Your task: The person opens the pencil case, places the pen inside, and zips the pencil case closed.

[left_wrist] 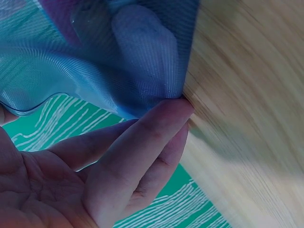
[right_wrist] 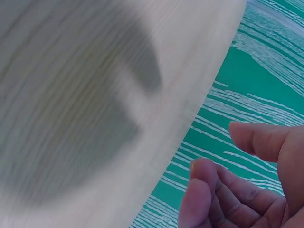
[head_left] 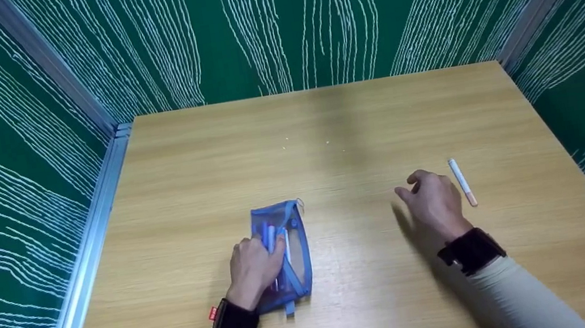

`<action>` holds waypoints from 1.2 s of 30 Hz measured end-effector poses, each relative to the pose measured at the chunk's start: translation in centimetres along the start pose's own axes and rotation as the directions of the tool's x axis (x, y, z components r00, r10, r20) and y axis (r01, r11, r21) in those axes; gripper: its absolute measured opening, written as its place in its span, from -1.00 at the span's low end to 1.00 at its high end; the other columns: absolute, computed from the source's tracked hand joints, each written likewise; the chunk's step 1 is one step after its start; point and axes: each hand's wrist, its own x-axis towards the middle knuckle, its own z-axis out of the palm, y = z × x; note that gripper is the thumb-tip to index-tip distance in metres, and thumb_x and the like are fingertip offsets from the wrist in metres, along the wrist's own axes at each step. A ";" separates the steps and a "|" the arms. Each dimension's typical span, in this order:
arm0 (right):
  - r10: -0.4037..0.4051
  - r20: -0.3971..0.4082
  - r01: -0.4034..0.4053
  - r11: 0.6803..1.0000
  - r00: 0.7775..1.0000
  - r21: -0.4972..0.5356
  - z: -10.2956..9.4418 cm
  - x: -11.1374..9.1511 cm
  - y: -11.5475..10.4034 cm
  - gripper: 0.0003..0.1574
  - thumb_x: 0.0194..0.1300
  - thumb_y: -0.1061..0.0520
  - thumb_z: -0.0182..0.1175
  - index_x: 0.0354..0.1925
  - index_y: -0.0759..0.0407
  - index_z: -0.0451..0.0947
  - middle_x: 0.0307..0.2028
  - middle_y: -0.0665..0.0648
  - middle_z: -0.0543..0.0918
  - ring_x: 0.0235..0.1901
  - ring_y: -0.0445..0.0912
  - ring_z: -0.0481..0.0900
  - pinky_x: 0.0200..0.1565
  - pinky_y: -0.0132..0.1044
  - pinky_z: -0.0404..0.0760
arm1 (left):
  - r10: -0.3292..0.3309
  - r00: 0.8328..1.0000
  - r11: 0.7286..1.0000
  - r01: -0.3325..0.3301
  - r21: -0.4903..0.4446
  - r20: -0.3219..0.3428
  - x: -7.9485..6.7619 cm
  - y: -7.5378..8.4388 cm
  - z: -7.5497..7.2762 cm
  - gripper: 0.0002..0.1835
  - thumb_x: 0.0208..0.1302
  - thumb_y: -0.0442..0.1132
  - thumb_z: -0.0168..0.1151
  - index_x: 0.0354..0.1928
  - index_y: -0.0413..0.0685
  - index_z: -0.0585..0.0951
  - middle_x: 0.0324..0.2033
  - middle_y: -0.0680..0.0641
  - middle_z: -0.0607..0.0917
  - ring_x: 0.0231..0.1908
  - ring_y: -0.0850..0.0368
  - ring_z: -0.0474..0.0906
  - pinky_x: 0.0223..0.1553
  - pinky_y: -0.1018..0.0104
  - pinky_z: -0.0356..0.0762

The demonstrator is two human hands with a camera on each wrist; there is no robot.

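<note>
A blue mesh pencil case point(head_left: 298, 269) lies on the table left of its middle, with several pens or markers point(head_left: 271, 237) showing inside. My left hand point(head_left: 255, 266) grips its left side, thumb over the top. In the left wrist view, the fingers point(left_wrist: 137, 147) bend against the mesh edge, and dim shapes show through the mesh point(left_wrist: 147, 47). My right hand point(head_left: 435, 204) hovers over the table with fingers loosely bent and nothing in them; in the right wrist view its thumb point(right_wrist: 259, 140) stands apart from the fingertips. Just right of that hand lies a white marker point(head_left: 463, 182) with a pinkish end.
The wooden table point(head_left: 200, 160) has a few tiny white specks point(head_left: 327, 142) toward the back. Green walls with wavy white lines point(head_left: 301, 20) stand at the back and sides. A metal rail point(head_left: 90, 232) runs along the left table edge.
</note>
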 end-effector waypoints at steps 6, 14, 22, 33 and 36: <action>0.012 -0.006 -0.012 0.998 1.000 -0.057 -1.2 0.8 1.1 -0.48 0.35 -0.08 0.33 0.02 0.34 0.62 -0.30 0.31 0.73 -0.34 0.19 0.69 -0.28 0.10 0.57 | -0.001 1.000 1.000 0.001 0.008 0.004 0.0 0.0 0.0 -0.40 0.40 0.24 0.07 -0.34 -0.24 0.61 -0.41 -0.23 0.62 -0.42 -0.05 0.54 -0.34 0.05 0.53; 0.026 -0.014 -0.028 0.993 1.000 -0.112 -2.8 1.9 2.4 -0.41 0.36 -0.07 0.34 0.09 0.40 0.60 -0.13 0.48 0.70 -0.23 0.35 0.68 -0.23 0.20 0.55 | -0.014 1.000 1.000 0.014 0.008 0.005 0.1 0.1 -0.1 -0.39 0.40 0.26 0.08 -0.31 -0.24 0.61 -0.42 -0.22 0.61 -0.43 -0.05 0.52 -0.35 0.05 0.51; 0.085 0.024 -0.080 0.986 0.996 -0.145 -3.9 2.9 4.2 -0.37 0.40 -0.05 0.31 0.14 0.47 0.54 0.00 0.57 0.63 -0.14 0.44 0.63 -0.13 0.26 0.54 | -0.024 0.999 0.999 0.025 -0.023 0.031 0.1 0.0 0.0 -0.45 0.41 0.26 0.06 -0.41 -0.11 0.54 -0.42 -0.17 0.57 -0.45 0.00 0.48 -0.38 0.10 0.47; 0.128 0.019 -0.122 0.975 0.992 -0.184 -4.0 3.6 6.6 -0.57 0.38 -0.03 0.29 -0.35 0.36 0.56 -0.41 0.34 0.63 -0.39 0.25 0.60 -0.37 0.09 0.48 | 0.009 1.000 1.000 -0.009 -0.007 0.003 0.0 0.2 -0.1 -0.46 0.41 0.22 0.08 -0.44 -0.13 0.54 -0.40 -0.24 0.63 -0.41 -0.05 0.54 -0.33 0.04 0.52; 0.118 0.008 -0.114 0.975 0.993 -0.190 -4.0 3.7 7.1 -0.56 0.36 -0.01 0.30 -0.46 0.31 0.52 -0.50 0.28 0.58 -0.47 0.21 0.58 -0.45 0.07 0.47 | 0.028 0.999 1.000 -0.028 0.003 -0.023 -0.1 0.1 0.0 -0.46 0.40 0.21 0.10 -0.44 -0.16 0.55 -0.42 -0.26 0.63 -0.43 -0.06 0.55 -0.36 0.02 0.53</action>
